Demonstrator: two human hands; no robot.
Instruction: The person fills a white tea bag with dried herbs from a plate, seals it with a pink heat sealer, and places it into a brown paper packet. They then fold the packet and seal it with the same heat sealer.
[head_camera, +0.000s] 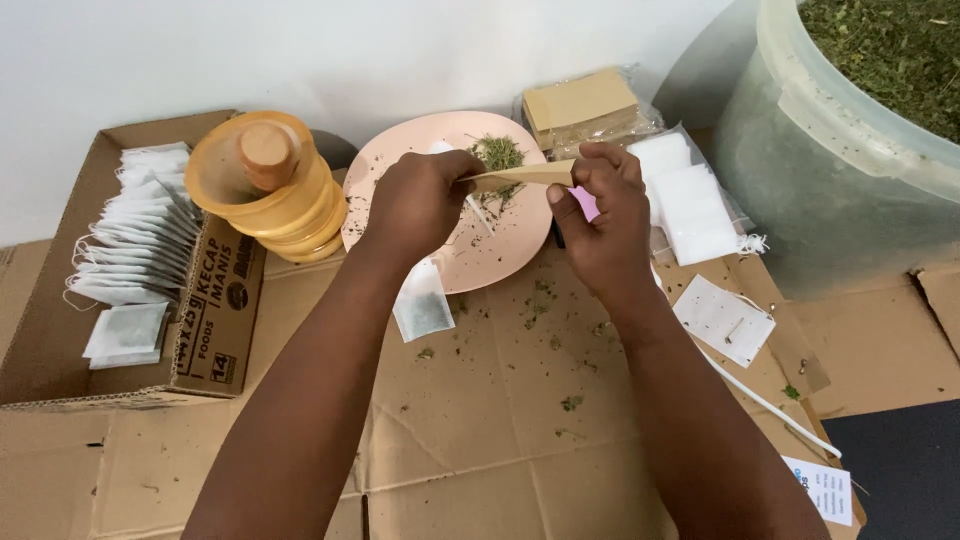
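Note:
My left hand (420, 200) and my right hand (600, 205) together pinch a small tan paper envelope (525, 176), held flat above a pink plate (395, 160). A filled white tea bag (423, 303) hangs below my left hand, over the plate's near rim. On the plate lies a small heap of dried green herb (497, 155) and a white strip. Herb crumbs are scattered over the brown cardboard (480, 420) under my forearms.
An open cardboard box (215, 300) at left holds several filled tea bags (135, 240). Stacked amber plastic containers (270, 185) stand beside it. Tan envelopes (580, 105) and empty white bags (690, 200) lie behind; a large tub (800, 170) of dried herb is at right.

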